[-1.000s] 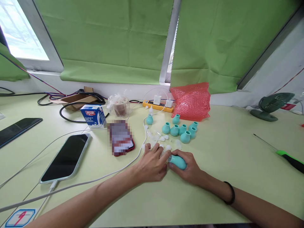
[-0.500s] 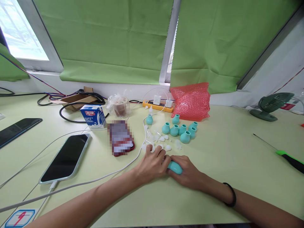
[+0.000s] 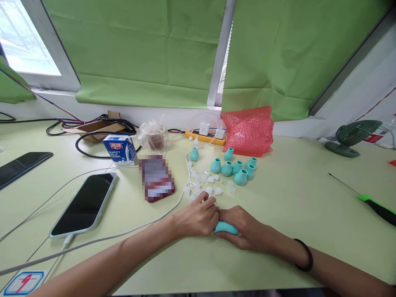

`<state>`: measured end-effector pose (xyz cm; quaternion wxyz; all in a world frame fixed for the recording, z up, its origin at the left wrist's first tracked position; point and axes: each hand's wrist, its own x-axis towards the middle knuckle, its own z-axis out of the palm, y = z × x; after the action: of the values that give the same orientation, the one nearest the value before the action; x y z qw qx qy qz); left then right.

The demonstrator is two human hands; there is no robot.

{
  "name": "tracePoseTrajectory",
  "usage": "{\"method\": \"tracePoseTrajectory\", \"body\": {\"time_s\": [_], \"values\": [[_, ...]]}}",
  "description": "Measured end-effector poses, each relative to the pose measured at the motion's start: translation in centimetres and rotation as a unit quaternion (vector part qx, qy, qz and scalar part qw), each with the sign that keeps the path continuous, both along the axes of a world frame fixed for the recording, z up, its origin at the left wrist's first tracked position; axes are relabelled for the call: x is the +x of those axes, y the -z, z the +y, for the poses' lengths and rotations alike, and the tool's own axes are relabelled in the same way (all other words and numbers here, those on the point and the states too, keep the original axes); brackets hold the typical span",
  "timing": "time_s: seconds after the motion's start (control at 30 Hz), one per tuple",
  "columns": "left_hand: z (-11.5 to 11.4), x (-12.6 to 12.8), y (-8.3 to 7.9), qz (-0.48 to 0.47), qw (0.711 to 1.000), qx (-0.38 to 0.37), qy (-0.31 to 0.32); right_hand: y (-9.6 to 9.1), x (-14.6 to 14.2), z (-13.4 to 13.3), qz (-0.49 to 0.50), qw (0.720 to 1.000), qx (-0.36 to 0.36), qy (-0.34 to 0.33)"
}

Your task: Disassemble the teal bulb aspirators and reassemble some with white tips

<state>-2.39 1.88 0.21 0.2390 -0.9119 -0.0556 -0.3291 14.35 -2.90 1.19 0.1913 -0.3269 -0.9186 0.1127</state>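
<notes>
A turquoise rubber bulb [image 3: 227,228] lies in my right hand [image 3: 246,227], its smooth rounded body showing between thumb and fingers. My left hand [image 3: 199,218] presses against the bulb's left end with curled fingers; what they pinch is hidden. Just beyond my hands, several small translucent white nozzle tips [image 3: 213,178] lie scattered. Several more turquoise bulbs [image 3: 240,177] stand upright behind them, with open necks facing up. One bulb [image 3: 194,155] stands apart near the cable, with a white tip [image 3: 196,142] in its neck.
Left of my hands lie phones [image 3: 85,206], one with a blurred screen [image 3: 157,179], and a white cable [image 3: 123,236]. A milk carton [image 3: 120,150], power strip [image 3: 192,135] and red bubble-wrap bag [image 3: 247,132] line the back. A screwdriver [image 3: 377,208] and fan [image 3: 352,138] sit at right.
My left fingers have curled in more tightly, and both hands have shifted slightly toward me. The bulb has turned a little and moved slightly left and down. The view has shifted slightly.
</notes>
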Motion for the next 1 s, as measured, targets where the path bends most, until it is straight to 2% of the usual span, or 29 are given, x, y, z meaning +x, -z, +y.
{"method": "tracePoseTrajectory", "body": {"time_s": [0.13, 0.2, 0.27, 0.37, 0.43, 0.53, 0.67, 0.87, 1.0], "values": [[-0.1, -0.3, -0.1, -0.004, 0.998, -0.01, 0.059, -0.7, 0.1, -0.5, -0.007, 0.999, -0.02, -0.036], [0.0, -0.5, -0.1, -0.015, 0.999, -0.013, 0.046, -0.8, 0.1, -0.6, 0.005, 0.999, -0.016, -0.033], [0.1, -0.5, 0.0, -0.028, 0.999, -0.042, -0.009, -0.5, 0.3, -0.6, 0.039, 0.999, 0.006, -0.009], [0.2, -0.3, 0.0, -0.009, 0.983, -0.143, -0.116, -0.2, 0.7, -0.1, 0.122, 0.991, 0.038, 0.049], [0.1, -0.2, -0.2, 0.014, 0.961, -0.213, -0.177, -0.1, 1.1, 0.4, 0.18, 0.979, 0.033, 0.088], [-0.2, 0.0, -0.3, 0.021, 0.937, -0.266, -0.224, -0.1, 1.6, 1.1, 0.255, 0.957, -0.001, 0.137], [-0.3, -0.2, -0.2, 0.04, 0.932, -0.276, -0.231, -0.1, 1.5, 1.7, 0.3, 0.935, 0.0, 0.191], [0.0, -0.3, -0.1, 0.095, 0.937, -0.262, -0.21, 0.3, 1.2, 2.3, 0.298, 0.932, 0.04, 0.2], [0.2, -0.2, 0.0, 0.11, 0.937, -0.263, -0.2, -1.1, 1.2, 3.2, 0.32, 0.921, 0.104, 0.196]]}}
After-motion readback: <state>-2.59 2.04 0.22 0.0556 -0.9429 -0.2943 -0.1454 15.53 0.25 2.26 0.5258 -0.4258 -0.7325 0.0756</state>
